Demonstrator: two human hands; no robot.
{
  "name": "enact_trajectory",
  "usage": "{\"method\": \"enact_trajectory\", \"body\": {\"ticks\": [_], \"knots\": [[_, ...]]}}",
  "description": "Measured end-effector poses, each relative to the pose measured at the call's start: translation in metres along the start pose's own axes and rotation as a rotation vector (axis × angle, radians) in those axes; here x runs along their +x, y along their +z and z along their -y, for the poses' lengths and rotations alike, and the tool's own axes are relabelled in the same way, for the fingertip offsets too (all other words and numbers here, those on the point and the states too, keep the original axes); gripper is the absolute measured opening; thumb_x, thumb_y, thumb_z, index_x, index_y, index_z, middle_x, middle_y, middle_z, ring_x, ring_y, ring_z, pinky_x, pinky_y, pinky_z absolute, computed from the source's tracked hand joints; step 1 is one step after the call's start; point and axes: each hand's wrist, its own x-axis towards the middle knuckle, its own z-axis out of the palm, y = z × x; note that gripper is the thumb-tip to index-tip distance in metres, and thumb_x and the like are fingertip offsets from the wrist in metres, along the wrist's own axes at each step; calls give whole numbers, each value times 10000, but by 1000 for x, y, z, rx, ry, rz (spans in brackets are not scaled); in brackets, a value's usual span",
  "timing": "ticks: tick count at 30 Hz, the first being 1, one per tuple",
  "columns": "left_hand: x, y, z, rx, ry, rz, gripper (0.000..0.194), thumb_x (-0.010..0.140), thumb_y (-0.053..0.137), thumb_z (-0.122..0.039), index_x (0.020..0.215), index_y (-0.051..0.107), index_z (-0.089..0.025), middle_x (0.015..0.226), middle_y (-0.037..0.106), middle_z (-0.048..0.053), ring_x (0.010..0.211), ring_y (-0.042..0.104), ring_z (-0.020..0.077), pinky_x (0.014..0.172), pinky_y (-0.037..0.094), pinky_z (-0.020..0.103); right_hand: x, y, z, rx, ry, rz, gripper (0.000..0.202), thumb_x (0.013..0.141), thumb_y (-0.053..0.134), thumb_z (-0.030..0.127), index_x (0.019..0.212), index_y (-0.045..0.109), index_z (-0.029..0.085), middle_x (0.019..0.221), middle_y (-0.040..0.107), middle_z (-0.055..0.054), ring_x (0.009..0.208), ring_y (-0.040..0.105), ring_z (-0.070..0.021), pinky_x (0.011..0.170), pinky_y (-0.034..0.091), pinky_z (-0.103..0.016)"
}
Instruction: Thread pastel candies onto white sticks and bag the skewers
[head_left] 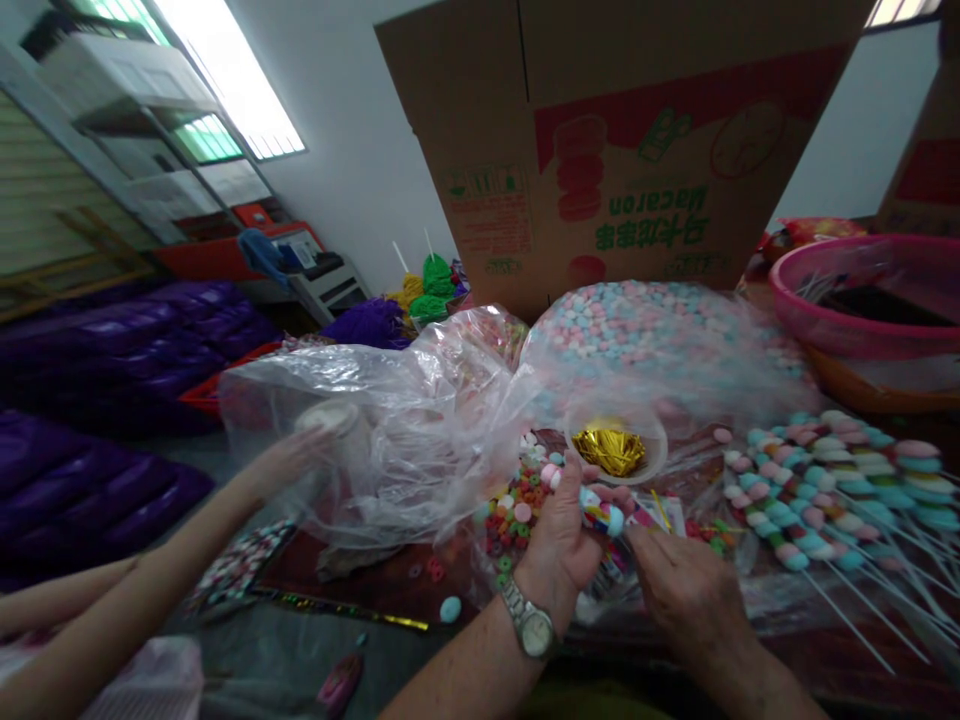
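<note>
The left hand [559, 535] is gripping a candy skewer [604, 515], its top sweets poking out just above the thumb, while the right hand [686, 590] is pinching at the wrapper [652, 515] just beside it. This looks like the wrapping step; closing it next probably calls for a gold tie [611, 450], bunched in the cup [654, 462] just beyond the hands. The skewer's sweets are pastel and round.
</note>
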Motion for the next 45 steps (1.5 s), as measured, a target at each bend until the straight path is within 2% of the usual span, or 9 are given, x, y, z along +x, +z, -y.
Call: {"method": "enact_trajectory", "body": {"ticks": [6, 11, 15, 20, 27, 30, 32, 36, 45], "knots": [[0, -3, 13, 19, -22, 0, 398, 737, 645, -511, 663, 529, -138, 443, 537, 4, 525, 607, 178, 610, 511, 319, 0, -4, 11, 337, 141, 220, 286, 907, 360, 212, 751, 599, 191, 633, 577, -59, 597, 542, -186, 582, 367, -284], [-1, -7, 16, -10, -60, 180, 424, 679, 698, -518, 609, 537, -131, 513, 580, 27, 594, 617, 178, 636, 503, 307, 3, -6, 13, 818, 595, 330, 308, 916, 378, 402, 731, 525, 204, 565, 488, 1, 544, 483, -165, 545, 404, -265], [2, -10, -3, -4, 11, 236, 263, 679, 748, -343, 728, 610, -124, 679, 657, 49, 681, 630, 186, 683, 496, 314, -1, -6, 3, 1052, 805, 405, 405, 845, 485, 527, 621, 441, 192, 488, 360, 60, 436, 332, -90, 417, 286, -205], [2, -9, -19, -20, 149, 351, 227, 680, 745, -240, 601, 555, -145, 483, 513, -47, 506, 524, 99, 708, 487, 294, -4, -12, 9, 1595, 1059, 592, 412, 781, 579, 564, 667, 459, 187, 359, 296, 114, 303, 172, -44, 315, 145, -171], [-13, -1, -15, 34, 237, 565, 314, 654, 747, -450, 698, 581, -187, 430, 427, -78, 428, 439, 83, 692, 490, 315, -12, -4, 35, 2240, 1056, 663, 306, 756, 658, 448, 693, 490, 200, 282, 275, 143, 224, 124, -50, 261, 246, -159], [-16, -3, -5, 82, 183, 556, 352, 669, 717, -501, 753, 581, -187, 462, 457, -65, 445, 463, 92, 669, 490, 318, -4, -3, 35, 2160, 1073, 589, 328, 734, 659, 488, 700, 493, 207, 281, 244, 149, 236, 100, -52, 265, 222, -165], [-15, -5, -4, 93, 160, 497, 353, 660, 730, -483, 746, 572, -179, 491, 482, -54, 485, 499, 103, 654, 488, 307, 1, -8, 31, 1861, 1042, 519, 372, 761, 615, 539, 675, 491, 199, 323, 310, 120, 264, 184, -56, 298, 230, -169], [-9, -7, -10, -9, 193, 320, 323, 616, 786, -376, 718, 557, -173, 506, 505, -61, 507, 511, 94, 610, 476, 256, 4, -21, 24, 1146, 747, 467, 465, 877, 450, 537, 590, 487, 173, 505, 472, 26, 471, 425, -93, 443, 330, -189], [-9, -7, 25, 254, 209, 201, 408, 695, 669, -524, 620, 528, -149, 443, 524, -17, 474, 522, 121, 576, 432, 248, -5, 0, 27, 533, 383, 196, 306, 938, 305, 319, 851, 574, 203, 689, 633, -75, 589, 599, -202, 522, 434, -281]]}}
